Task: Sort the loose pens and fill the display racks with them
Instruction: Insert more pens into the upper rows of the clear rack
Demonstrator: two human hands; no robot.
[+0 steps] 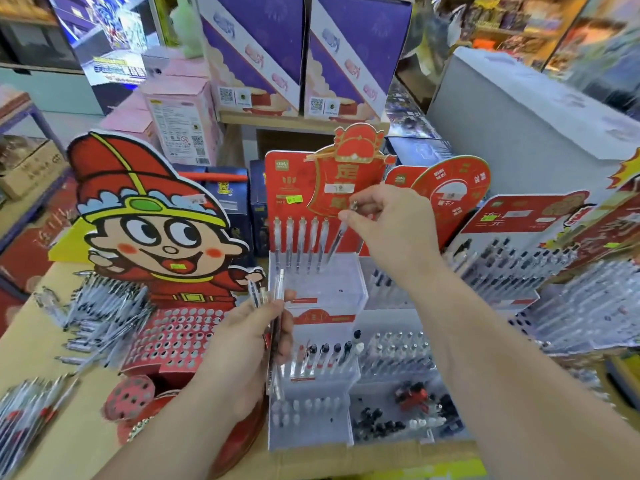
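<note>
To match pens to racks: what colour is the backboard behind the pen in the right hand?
The backboard is red; seen best in the head view.

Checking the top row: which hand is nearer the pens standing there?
Right. The right hand pinches a pen just right of that row; the left hand grips a bundle of pens below it.

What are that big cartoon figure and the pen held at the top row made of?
Cartoon figure: printed cardboard, it seems; flat, with a cut white edge and a slight sheen. Pen pinched by the right hand: probably clear plastic, glossy; the background shows through its barrel.
</note>
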